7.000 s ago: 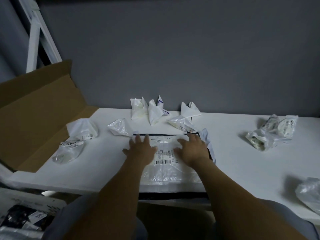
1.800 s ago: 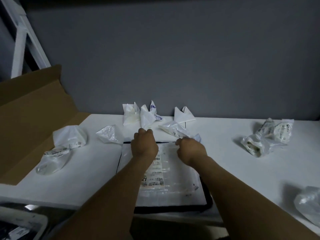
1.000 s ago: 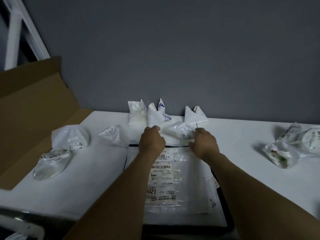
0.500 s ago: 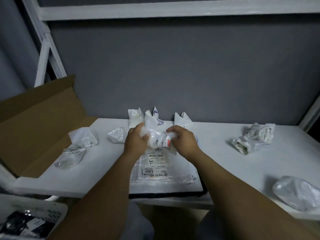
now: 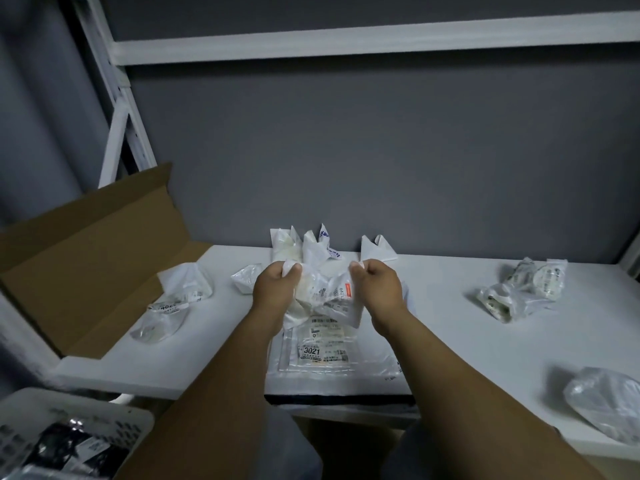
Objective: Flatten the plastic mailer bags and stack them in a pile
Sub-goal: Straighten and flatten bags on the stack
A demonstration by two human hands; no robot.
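Pinching opposite top corners, head view, the left hand [image 5: 277, 291] and right hand [image 5: 377, 289] are holding the crumpled mailer bag [image 5: 327, 299] stretched 9-to-3 between them; the flattened pile [image 5: 325, 356] is lying just at 6 o'clock, both hands equally near.

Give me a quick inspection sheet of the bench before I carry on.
Surface: white table, dimly lit.
Job's things: crumpled mailer held up over the flat pile; other crumpled bags along the back, at left and at right.
Clutter: open cardboard box at left; white basket below the table's near edge.
Grippers: left hand and right hand each grip an upper end of the crumpled mailer.
Cables: nothing seen.
Surroundings: grey wall, white shelf frame.
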